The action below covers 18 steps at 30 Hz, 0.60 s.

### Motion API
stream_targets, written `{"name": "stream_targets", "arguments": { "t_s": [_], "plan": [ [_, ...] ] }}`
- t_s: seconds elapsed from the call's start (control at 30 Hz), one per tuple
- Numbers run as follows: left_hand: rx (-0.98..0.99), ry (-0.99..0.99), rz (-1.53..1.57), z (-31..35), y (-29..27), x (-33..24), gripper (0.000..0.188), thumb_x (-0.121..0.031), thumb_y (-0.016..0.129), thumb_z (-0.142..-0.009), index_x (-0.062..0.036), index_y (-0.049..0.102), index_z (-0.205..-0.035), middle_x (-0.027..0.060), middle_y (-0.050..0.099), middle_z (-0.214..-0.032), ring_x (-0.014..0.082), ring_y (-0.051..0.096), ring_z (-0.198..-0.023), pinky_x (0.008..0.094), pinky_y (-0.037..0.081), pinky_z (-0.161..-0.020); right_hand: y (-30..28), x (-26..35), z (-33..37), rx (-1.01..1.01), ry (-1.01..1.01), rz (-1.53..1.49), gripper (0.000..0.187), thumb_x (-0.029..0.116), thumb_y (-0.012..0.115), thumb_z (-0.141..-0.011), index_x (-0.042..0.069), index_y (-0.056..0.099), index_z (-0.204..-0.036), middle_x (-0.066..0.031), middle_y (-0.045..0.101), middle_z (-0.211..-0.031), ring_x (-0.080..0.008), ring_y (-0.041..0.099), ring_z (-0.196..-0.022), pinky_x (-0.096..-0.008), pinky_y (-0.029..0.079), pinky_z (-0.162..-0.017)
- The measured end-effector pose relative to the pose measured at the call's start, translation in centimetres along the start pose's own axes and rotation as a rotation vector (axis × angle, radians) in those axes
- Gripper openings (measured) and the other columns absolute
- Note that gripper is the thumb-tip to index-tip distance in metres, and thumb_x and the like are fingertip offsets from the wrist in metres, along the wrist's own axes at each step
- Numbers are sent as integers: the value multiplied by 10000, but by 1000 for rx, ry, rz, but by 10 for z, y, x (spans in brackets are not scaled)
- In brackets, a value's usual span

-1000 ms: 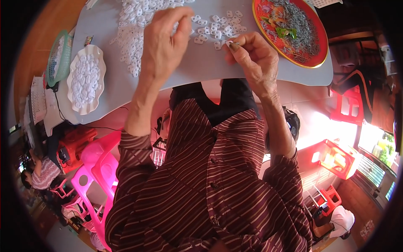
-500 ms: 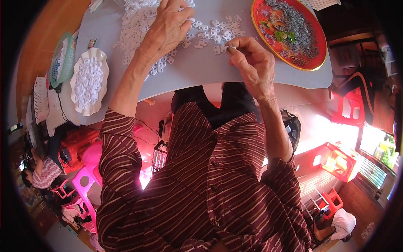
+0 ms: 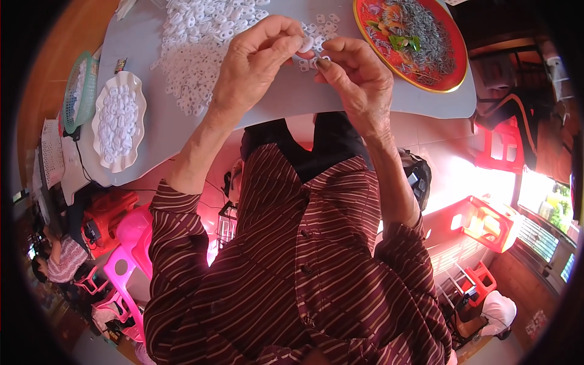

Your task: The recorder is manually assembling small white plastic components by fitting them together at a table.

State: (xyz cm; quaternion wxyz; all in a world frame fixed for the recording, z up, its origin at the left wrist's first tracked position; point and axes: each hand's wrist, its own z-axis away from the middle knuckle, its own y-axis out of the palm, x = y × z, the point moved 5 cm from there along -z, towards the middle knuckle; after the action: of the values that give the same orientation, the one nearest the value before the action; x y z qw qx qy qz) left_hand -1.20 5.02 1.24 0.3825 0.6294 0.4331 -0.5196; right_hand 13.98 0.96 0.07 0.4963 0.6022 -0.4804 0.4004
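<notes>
Over the table, my left hand [image 3: 258,64] pinches a white oval plastic piece [image 3: 307,44] between thumb and fingertips. Close beside it, my right hand [image 3: 360,76] has its thumb and index finger together at the tips; whatever is between them is too small to make out. The fingertips of both hands nearly meet around the white piece. Small white two-holed plastic pieces [image 3: 325,25] lie scattered just beyond the fingers. To the left spreads a heap of small white pieces [image 3: 188,70], with larger white oval pieces [image 3: 207,18] behind it.
A red gold-rimmed tray [image 3: 450,78] of grey metal pins stands at the table's right. At left are a white scalloped dish [image 3: 143,103] of white pieces and a green basket [image 3: 91,100]. Red stools [image 3: 496,228] and seated people [image 3: 67,252] are around the table.
My left hand has come from the heap toward my right hand, now bringing a white oval piece. My right hand has shifted slightly left and up.
</notes>
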Motion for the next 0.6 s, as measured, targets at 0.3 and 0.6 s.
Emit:
{"name": "stream_targets", "arguments": {
  "t_s": [0.3,0.6],
  "plan": [
    [36,67,-258,8,16,-14,96,-70,591,-864,-23,597,-947,-31,571,-722,40,506,-676,186,429,-615,-8,0,-1,-151,-68,-36,203,51,612,-865,-2,568,-1056,-44,641,-849,-96,608,-718,-213,482,-626],
    [46,263,-387,12,24,-20,114,-27,601,-841,-24,569,-950,31,597,-729,98,601,-708,226,481,-645,-4,2,-2,-81,-15,-7,153,62,607,-871,-1,572,-1006,-48,638,-795,-95,624,-625,-187,454,-490]
  ]
}}
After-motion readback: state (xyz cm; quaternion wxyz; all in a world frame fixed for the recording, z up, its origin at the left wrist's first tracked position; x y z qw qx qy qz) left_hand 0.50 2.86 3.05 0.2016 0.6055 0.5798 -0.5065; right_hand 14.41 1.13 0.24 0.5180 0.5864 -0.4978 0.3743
